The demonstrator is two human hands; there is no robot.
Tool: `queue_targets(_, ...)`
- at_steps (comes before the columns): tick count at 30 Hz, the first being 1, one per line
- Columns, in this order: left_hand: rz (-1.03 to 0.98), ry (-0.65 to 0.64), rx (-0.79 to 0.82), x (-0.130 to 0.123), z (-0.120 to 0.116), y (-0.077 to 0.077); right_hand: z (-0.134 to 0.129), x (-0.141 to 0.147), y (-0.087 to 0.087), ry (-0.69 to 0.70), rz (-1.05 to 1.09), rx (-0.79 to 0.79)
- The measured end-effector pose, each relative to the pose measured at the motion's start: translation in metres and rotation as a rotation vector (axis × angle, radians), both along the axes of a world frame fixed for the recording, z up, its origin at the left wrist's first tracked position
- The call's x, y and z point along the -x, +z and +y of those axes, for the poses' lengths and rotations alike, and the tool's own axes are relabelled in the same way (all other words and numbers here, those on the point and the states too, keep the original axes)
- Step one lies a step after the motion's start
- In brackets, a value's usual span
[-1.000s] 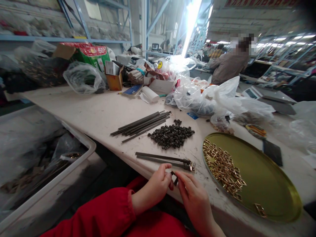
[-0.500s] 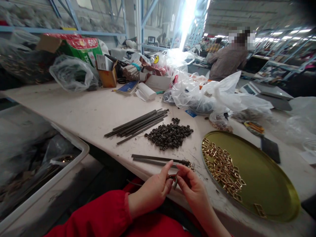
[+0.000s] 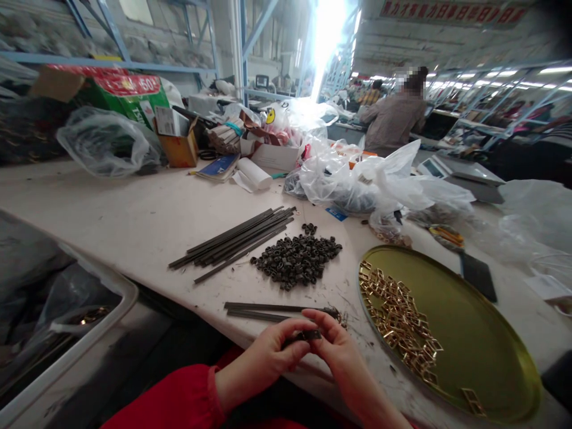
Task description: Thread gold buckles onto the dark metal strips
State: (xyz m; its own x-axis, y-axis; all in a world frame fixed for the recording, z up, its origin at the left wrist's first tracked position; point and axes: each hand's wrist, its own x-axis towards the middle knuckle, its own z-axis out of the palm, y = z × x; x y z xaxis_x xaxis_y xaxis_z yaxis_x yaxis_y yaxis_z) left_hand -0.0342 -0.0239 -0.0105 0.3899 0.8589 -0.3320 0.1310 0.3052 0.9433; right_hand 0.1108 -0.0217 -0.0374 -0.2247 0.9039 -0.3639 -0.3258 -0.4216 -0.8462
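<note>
At the table's front edge, my left hand (image 3: 263, 360) and my right hand (image 3: 342, 354) meet, their fingers closed on a short dark piece of strap (image 3: 311, 335). Part of the strap is hidden by the fingers. Just beyond the hands lie a few dark straps (image 3: 263, 307) with gold-coloured hardware at their right ends. A heap of small dark loops (image 3: 298, 260) sits farther off. Left of the heap is a bundle of long dark straps (image 3: 232, 237). Gold rectangular buckles (image 3: 404, 325) fill the left side of a round gold tray (image 3: 487, 339) on my right.
Clear plastic bags (image 3: 357, 182) lie along the back. A cardboard box (image 3: 180, 149), a notebook (image 3: 218, 168) and a paper roll (image 3: 254, 174) stand at the back left. A white bin (image 3: 127, 298) is below the table on the left. A person (image 3: 393, 119) is far behind.
My view has shifted, so the table items appear lower and farther left. The fingers of both hands have closed nearer together around the strap, and its curled end no longer shows.
</note>
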Motion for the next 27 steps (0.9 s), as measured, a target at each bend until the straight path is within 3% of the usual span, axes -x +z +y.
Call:
queue_targets(3,-0.086,0.079,0.097,-0.003,0.005,-0.004,0.007,0.001,0.005,0.053,0.073,0.068)
queue_targets(6,-0.132,0.139,0.089,-0.002,0.013,-0.009,0.025,-0.006,0.007,0.146,-0.037,0.017)
queue_targets(8,-0.122,0.161,0.102,0.0,0.019,-0.013,0.045,-0.015,0.005,0.177,-0.266,-0.146)
queue_targets(11,-0.044,0.173,0.106,0.004,0.027,-0.015,0.078,-0.026,-0.002,0.107,-0.844,-0.506)
queue_targets(14,0.041,0.17,0.078,0.006,0.03,-0.012,0.099,-0.024,-0.011,0.074,-1.007,-0.581)
queue_targets(18,0.152,0.147,0.032,0.008,0.029,-0.005,0.104,-0.018,-0.016,0.046,-0.985,-0.566)
queue_targets(22,0.236,0.169,-0.081,0.008,0.032,0.0,0.085,-0.021,-0.004,0.07,-0.884,-0.536)
queue_targets(27,0.265,0.178,-0.191,0.004,0.03,0.004,0.037,-0.018,0.017,0.065,-0.399,-0.321)
